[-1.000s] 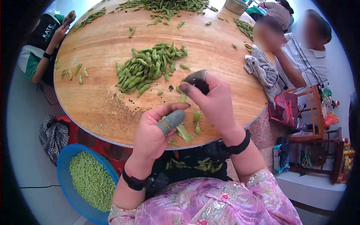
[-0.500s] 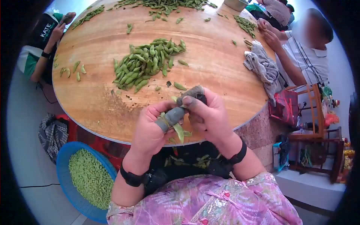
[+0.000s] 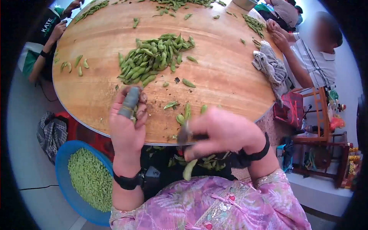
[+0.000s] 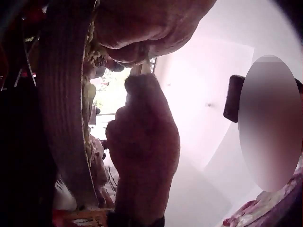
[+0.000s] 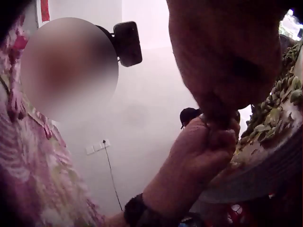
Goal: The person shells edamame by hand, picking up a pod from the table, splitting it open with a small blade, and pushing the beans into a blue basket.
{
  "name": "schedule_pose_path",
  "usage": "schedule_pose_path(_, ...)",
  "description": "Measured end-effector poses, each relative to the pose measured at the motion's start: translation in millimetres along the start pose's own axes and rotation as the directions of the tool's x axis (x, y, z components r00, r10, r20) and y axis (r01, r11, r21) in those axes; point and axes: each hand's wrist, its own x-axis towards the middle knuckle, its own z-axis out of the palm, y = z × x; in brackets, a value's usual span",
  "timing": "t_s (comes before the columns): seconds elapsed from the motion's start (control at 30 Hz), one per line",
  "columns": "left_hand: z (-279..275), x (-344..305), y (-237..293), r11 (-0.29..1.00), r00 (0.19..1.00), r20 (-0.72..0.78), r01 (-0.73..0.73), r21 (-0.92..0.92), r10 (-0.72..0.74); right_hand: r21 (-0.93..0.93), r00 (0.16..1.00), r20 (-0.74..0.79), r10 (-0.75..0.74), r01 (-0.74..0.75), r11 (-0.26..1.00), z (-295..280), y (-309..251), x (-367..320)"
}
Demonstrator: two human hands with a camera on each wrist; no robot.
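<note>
My left hand is over the table's near edge, fingers curled and a grey cover on its thumb. Something green, partly hidden, shows between thumb and fingers; I cannot tell whether it is a soybean pod or loose beans. Blurred, my right hand is to the right at the near edge, its dark-covered finger and thumb apart. A pale green soybean pod hangs in the air right under that thumb, over my lap. Several pods lie beyond the right hand. A heap of unshelled pods sits farther in.
Beside my left arm stands a blue basket full of shelled beans. Discarded shells lie on dark cloth below the edge. A grey towel drapes over the table's right side. Other people sit round the wooden table.
My hands worked together on a pod over the table and have since parted. The left went left; the right moved down toward my lap, where a pod now shows below its thumb.
</note>
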Motion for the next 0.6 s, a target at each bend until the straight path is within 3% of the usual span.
schedule_pose_path(0.03, -4.1, 3.4, 1.2, 0.997, 0.999, -0.014, 0.051, -0.061, -0.051, -0.174, 0.951, -0.284, 0.124, -0.178, 0.968, -5.7, 4.2, 4.9)
schedule_pose_path(0.07, -3.2, 2.7, 2.4, 0.997, 0.998, -0.012, 0.053, -0.064, -0.054, -0.284, 0.810, -0.559, 0.177, -0.388, 0.877, -10.8, 9.1, 9.6)
schedule_pose_path(0.1, -1.2, 1.8, 5.0, 0.984, 0.993, -0.025, 0.112, -0.136, -0.117, -0.284, 0.809, -0.560, 0.179, -0.391, 0.875, -16.1, 19.5, 14.7)
schedule_pose_path(0.17, -2.1, 1.5, 7.0, 0.964, 0.984, -0.034, 0.166, -0.208, -0.177, -0.677, 0.782, -0.623, -0.015, -0.529, 0.512, -22.5, 41.1, 24.0)
schedule_pose_path(0.2, -5.8, 1.7, 7.3, 0.951, 0.981, 0.025, 0.192, -0.241, -0.191, -0.678, 0.784, -0.621, -0.015, -0.527, 0.512, -21.2, 41.6, 26.8)
schedule_pose_path(0.27, -6.8, -1.9, 6.9, 0.936, 0.976, 0.080, 0.218, -0.276, -0.204, -0.753, 0.824, -0.565, 0.030, -0.531, 0.390, -17.6, 41.8, 30.1)
schedule_pose_path(0.3, -2.3, -5.3, 6.2, 0.983, 0.989, 0.039, 0.149, -0.103, -0.146, -0.753, 0.825, -0.564, 0.031, -0.529, 0.390, -17.7, 41.5, 29.2)
schedule_pose_path(0.33, 2.3, -8.2, 4.1, 0.994, 0.997, 0.009, 0.078, 0.076, -0.079, -0.593, 0.814, -0.580, 0.030, -0.446, 0.670, -19.6, 40.5, 27.1)
schedule_pose_path(0.37, 6.6, -11.4, -1.4, 0.995, 0.997, 0.004, 0.075, 0.073, -0.075, -0.369, 0.805, -0.592, 0.035, -0.309, 0.877, -21.4, 39.1, 25.7)
schedule_pose_path(0.4, 11.6, -15.0, -9.0, 0.894, 0.996, 0.034, -0.084, 0.441, 0.077, -0.370, 0.809, -0.586, 0.034, -0.305, 0.878, -23.0, 34.2, 24.8)
schedule_pose_path(0.43, 15.6, -17.6, -14.2, 0.639, 0.973, 0.117, -0.220, 0.737, 0.200, -0.009, 0.790, -0.546, 0.278, -0.338, 0.941, -23.8, 26.7, 23.3)
schedule_pose_path(0.47, 19.2, -18.8, -15.8, 0.636, 0.973, 0.115, -0.217, 0.740, 0.198, 0.351, 0.764, -0.419, 0.490, -0.362, 0.864, -22.4, 22.6, 22.0)
schedule_pose_path(0.5, 23.0, -19.3, -16.3, 0.510, 0.938, 0.234, -0.336, 0.792, 0.255, 0.353, 0.764, -0.420, 0.490, -0.360, 0.863, -18.9, 22.0, 21.3)
schedule_pose_path(0.53, 25.5, -19.3, -16.8, 0.371, 0.887, 0.356, -0.449, 0.813, 0.293, 0.513, 0.779, -0.371, 0.505, -0.282, 0.811, -15.0, 21.1, 20.3)
schedule_pose_path(0.57, 27.0, -18.7, -17.8, 0.353, 0.882, 0.362, -0.457, 0.817, 0.302, 0.655, 0.798, -0.321, 0.510, -0.202, 0.728, -12.6, 19.6, 18.5)
schedule_pose_path(0.6, 28.2, -17.2, -18.0, 0.355, 0.880, 0.363, -0.459, 0.815, 0.306, 0.651, 0.798, -0.322, 0.510, -0.204, 0.731, -12.3, 16.0, 17.1)
